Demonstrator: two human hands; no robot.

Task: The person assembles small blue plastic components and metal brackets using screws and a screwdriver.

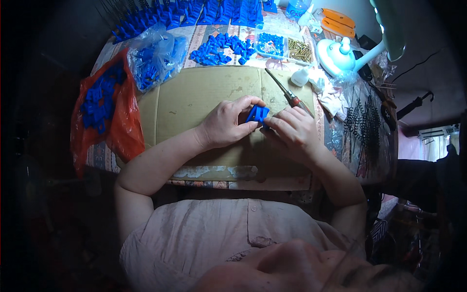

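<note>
Over the cardboard sheet, my left hand (227, 121) holds a small blue plastic part (258, 114) between thumb and fingers. The part has raised walls with a gap between them. My right hand (295, 129) is closed, its fingertips together against the part's right edge. Whether a small piece sits between those fingertips is hidden. Just beyond the right hand lies a screwdriver (290, 96) with a dark shaft and a reddish handle, apart from the fingers. A small white bottle (300, 77) lies past it.
Cardboard (194, 97) covers the middle of the table. On the left are a red bag (127, 121) and a clear bag (168, 48) of blue parts. Farther back are loose blue pieces (221, 50), a tray (283, 58) with brass-coloured pieces, and a lamp (336, 56). Dark springs (362, 126) lie right.
</note>
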